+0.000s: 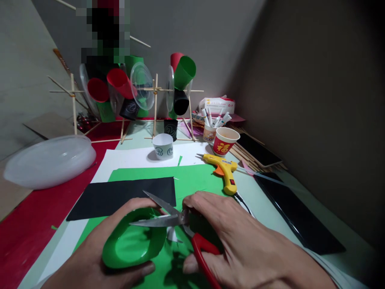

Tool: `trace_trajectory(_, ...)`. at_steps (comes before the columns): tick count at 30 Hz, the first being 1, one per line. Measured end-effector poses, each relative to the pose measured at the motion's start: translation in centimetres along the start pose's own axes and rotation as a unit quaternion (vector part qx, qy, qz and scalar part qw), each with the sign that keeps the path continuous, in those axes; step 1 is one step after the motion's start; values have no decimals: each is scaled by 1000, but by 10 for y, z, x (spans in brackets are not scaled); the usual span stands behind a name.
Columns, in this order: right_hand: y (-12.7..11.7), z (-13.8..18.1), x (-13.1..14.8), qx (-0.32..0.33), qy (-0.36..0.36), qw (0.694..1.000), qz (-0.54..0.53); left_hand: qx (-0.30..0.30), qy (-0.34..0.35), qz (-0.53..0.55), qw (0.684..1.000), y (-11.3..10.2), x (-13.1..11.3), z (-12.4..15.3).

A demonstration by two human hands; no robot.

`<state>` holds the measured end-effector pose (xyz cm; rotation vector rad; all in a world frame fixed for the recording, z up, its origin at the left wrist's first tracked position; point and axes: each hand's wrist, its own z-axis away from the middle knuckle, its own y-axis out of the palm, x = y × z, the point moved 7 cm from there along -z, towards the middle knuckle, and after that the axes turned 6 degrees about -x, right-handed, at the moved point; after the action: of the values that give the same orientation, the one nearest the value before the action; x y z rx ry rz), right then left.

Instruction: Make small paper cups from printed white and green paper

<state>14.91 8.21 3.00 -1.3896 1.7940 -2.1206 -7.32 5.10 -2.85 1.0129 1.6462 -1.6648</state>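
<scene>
My left hand [99, 245] is wrapped round a green paper cup [112, 245], its mouth tilted toward me. In my right hand [228, 233] is a pair of red-handled scissors [182, 217] with the blades apart. One blade lies over the cup's opening and the other rises beyond its far rim; whether the rim sits between them I cannot tell. Under both hands lies a green sheet [198, 176] with small green scraps on it. A black paper sheet [126, 194] rests just beyond my left hand.
A yellow glue gun [224, 168] lies right of centre, near a red paper cup [225, 141] and a cup of markers [209, 131]. A white cup [163, 146] stands before a stick frame [155, 104] bearing coloured cups. Plastic lids [49, 162] lie left, a black phone [260, 149] right.
</scene>
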Motion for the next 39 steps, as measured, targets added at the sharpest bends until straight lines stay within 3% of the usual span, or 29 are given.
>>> trace_trajectory(6, 0, 1, -1, -5, -15, 1000, -2, -5, -26, 11, 1000, 3, -10, 0)
trace_trajectory(13, 1, -2, 1, 16, -29, 999, 7, -26, -92, 40, 995, 3, -5, 5)
trace_trajectory(22, 3, -1, 0, 25, -53, 998, -7, 22, -106, 84, 990, 4, -22, -5)
trace_trajectory(32, 2, -2, 0, 19, -60, 998, -17, 49, -82, 106, 990, 4, -19, -4)
trace_trajectory(39, 1, -2, 0, 22, -56, 998, -25, 53, -110, 112, 986, 3, -19, -3)
